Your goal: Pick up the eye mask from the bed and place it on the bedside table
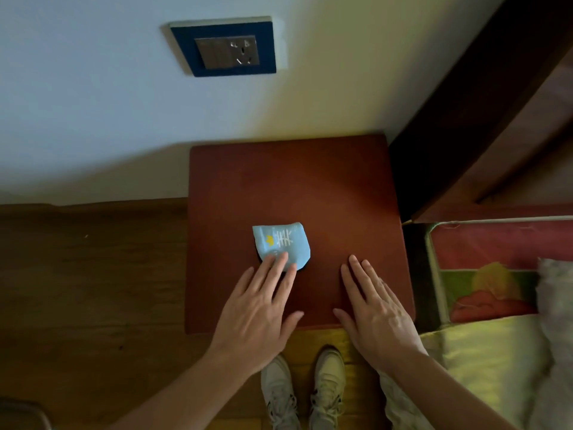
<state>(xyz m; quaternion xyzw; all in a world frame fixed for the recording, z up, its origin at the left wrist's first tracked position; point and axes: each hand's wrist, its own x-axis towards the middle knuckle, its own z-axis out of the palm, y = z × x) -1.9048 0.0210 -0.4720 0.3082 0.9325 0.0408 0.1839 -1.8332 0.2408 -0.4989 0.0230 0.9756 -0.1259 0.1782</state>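
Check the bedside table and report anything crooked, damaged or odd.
Only the eye mask stands out: it lies crumpled and askew on the bedside table, left hand fingers on its near edge. No damage shows.

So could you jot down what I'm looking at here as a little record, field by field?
eye mask: light blue, lying on the bedside table
bedside table: reddish-brown top, against the wall
left hand: flat, open, fingertips on the mask's near edge
right hand: flat, open, on the table beside the mask, not touching it
bed: to the right of the table
wall socket: above the table
task state: mask appears placed
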